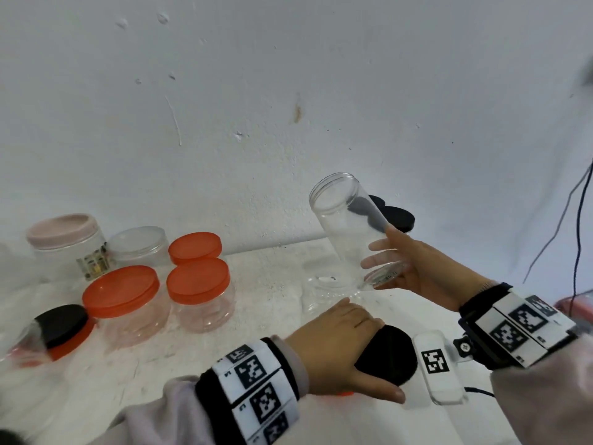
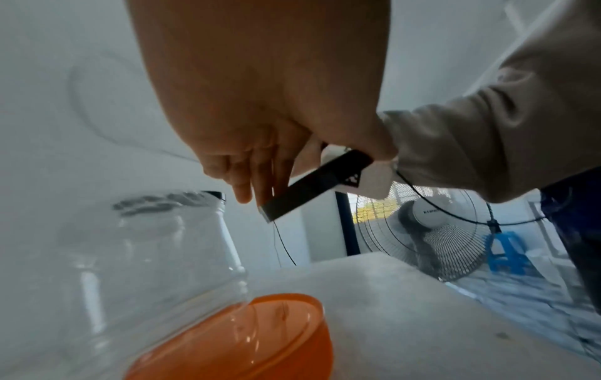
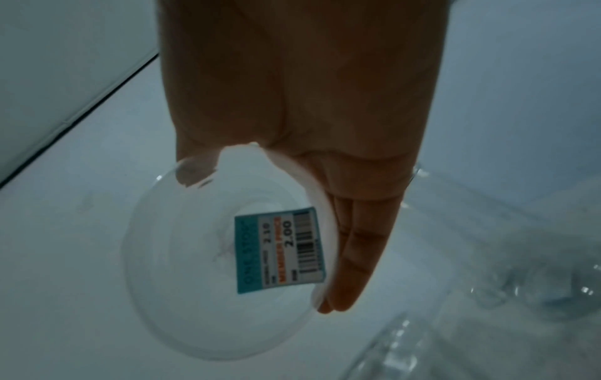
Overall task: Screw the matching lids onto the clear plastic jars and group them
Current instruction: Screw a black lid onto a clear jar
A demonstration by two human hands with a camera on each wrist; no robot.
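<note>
Your right hand grips the tilted open jar near its base; your left hand holds the black lid. Misaligned threads could jam.

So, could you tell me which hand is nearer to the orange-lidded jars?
The left. The left hand grips a black lid just right of the orange-lidded jars; the right hand holds a tilted open jar farther right.

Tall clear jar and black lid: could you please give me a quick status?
Right hand holds tall jar, tilted, lidless. Left hand grips black lid. Nothing between them.
</note>
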